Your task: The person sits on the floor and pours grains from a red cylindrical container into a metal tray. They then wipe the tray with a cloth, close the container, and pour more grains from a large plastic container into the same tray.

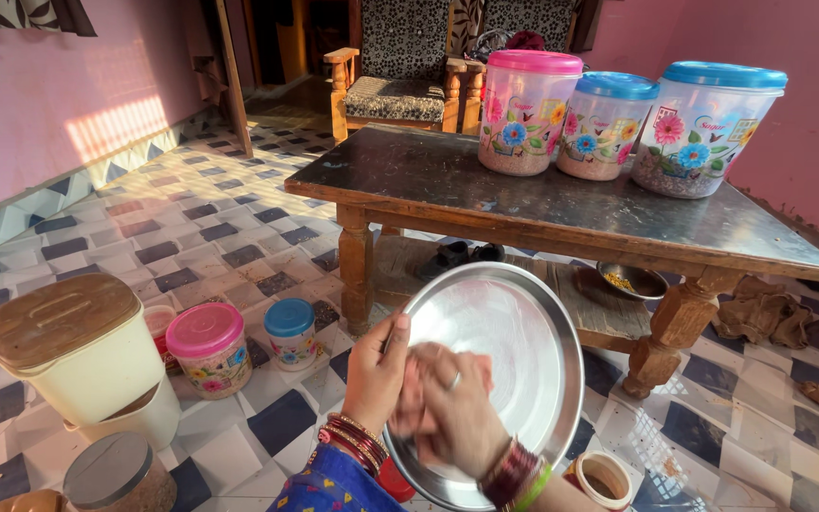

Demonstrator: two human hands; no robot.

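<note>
A large round steel plate (pixel 523 332) is held tilted in front of me, its shiny inside facing me. My left hand (pixel 374 372) grips its left rim, thumb on the edge. Spread flat on the plate's lower inside, my right hand (pixel 452 408) is blurred; whether anything lies under the palm I cannot tell. Both wrists wear red and gold bangles, and the left arm has a blue patterned sleeve.
A dark wooden table (pixel 447 185) carries three flowered plastic jars (pixel 526 109) holding grain; a small bowl (pixel 631 281) sits on its lower shelf. On the tiled floor: a cream bin (pixel 73 346), pink-lidded tub (pixel 209 349), blue-lidded tub (pixel 290 332), open jar (pixel 604 479), steel-lidded container (pixel 116 474). An armchair (pixel 400 66) stands behind.
</note>
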